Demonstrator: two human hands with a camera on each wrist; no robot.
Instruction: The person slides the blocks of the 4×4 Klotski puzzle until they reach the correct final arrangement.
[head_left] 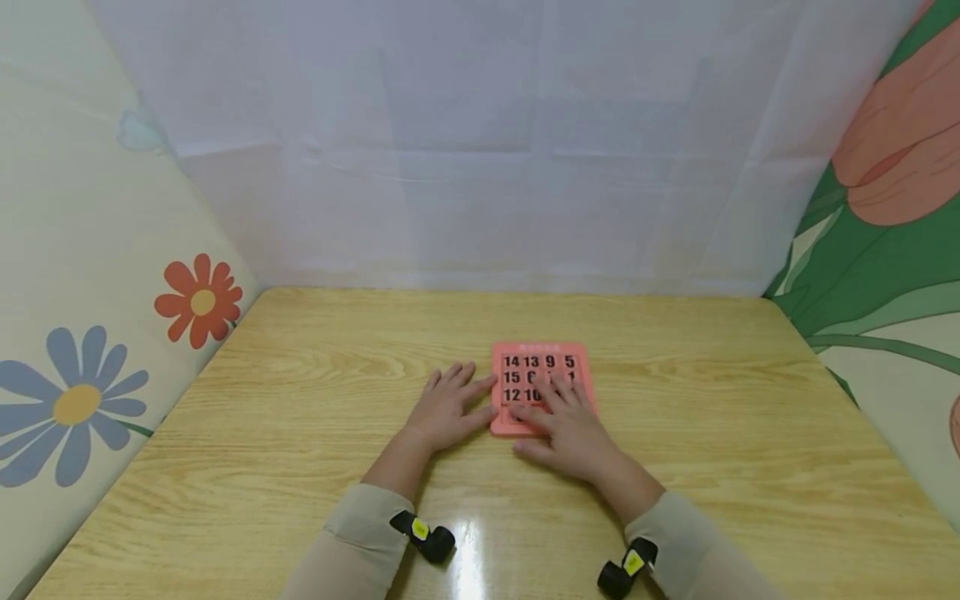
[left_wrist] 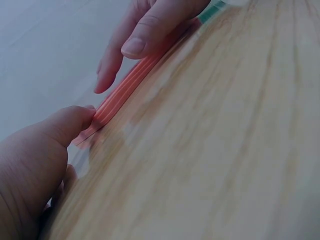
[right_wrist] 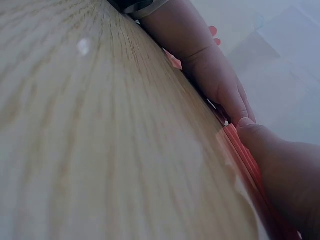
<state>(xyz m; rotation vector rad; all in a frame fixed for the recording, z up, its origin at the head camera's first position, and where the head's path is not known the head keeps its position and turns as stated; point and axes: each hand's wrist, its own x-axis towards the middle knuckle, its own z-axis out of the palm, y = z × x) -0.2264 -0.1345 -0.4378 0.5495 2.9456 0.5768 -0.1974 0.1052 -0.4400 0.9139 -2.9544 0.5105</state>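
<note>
1. A pink number puzzle (head_left: 522, 377) lies flat on a wood-grain table (head_left: 712, 400), a little right of center in the head view, between a person's two hands.
2. The left hand (head_left: 446, 412) is unclenched, its fingers extended, with thumb and forefinger at the puzzle's left edge.
3. The right hand (head_left: 577, 433) spreads relaxed, straight fingers over the tiles, unclenched, its thumb pointing to the near edge.
4. Behind the table hangs a creased white sheet (head_left: 480, 150). At left, a printed panel carries a blue flower (head_left: 77, 405) and an orange flower (head_left: 202, 302); at right, a pink tulip (head_left: 900, 142) rises above green leaves (head_left: 862, 267).
5. Black wrist devices (head_left: 435, 543) with yellow labels sit at the cuffs of pale sleeves (head_left: 367, 517); glare whitens the table between the forearms.
6. The right hand stands in the way of the puzzle's lower right. The top row reads 14, 13, 9, 5; below, 15 and 12 show clearly, while several other numbers are partly or wholly covered. Pale marks on the top rim are too blurred to read.
7. Both wrist views catch the puzzle only as a ridged pink side. The blue flower, tulip and sleeves are cut off by the frame; a pink patch (right_wrist: 172, 60) beneath the far forearm is hard to identify.
</note>
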